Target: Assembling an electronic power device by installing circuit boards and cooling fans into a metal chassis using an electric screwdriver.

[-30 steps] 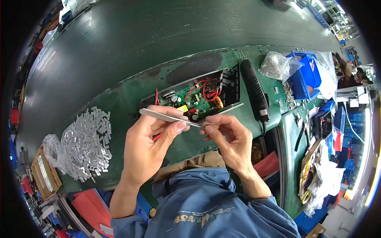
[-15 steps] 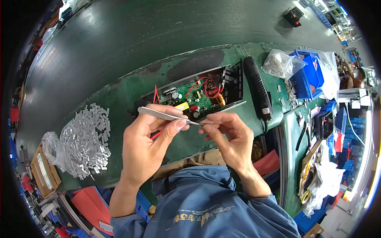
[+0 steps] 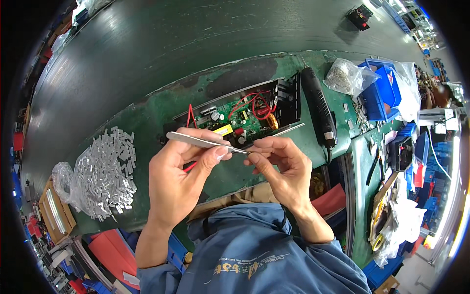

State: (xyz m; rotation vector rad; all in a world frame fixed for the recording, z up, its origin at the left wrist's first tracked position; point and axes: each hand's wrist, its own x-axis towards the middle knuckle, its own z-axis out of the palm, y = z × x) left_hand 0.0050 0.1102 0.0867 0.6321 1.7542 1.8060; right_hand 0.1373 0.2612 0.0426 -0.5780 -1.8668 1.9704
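My left hand point(image 3: 174, 181) is closed around a pair of silver tweezers point(image 3: 192, 140), their tips pointing right. Those tips meet the fingertips of my right hand point(image 3: 288, 176), which are pinched together. Whatever small thing sits between them is too small to make out. Just beyond my hands lies an open black metal housing point(image 3: 290, 110) on the bench. Inside it shows a green circuit board point(image 3: 230, 111) with a yellow block, capacitors, a copper coil and looped red wires point(image 3: 254, 100). My left hand hides part of the housing's near left side.
A heap of small silver metal pieces point(image 3: 105, 174) lies at the left. Right of the housing rests a black electric screwdriver point(image 3: 318, 105). Blue bins point(image 3: 377, 100) and a plastic bag of small parts point(image 3: 342, 76) stand farther right. A dark device point(image 3: 359, 18) sits on the far green surface.
Both hands have shifted very slightly left, the tweezers' tips staying at my right fingertips. The dark device at the far right has moved slightly left and away.
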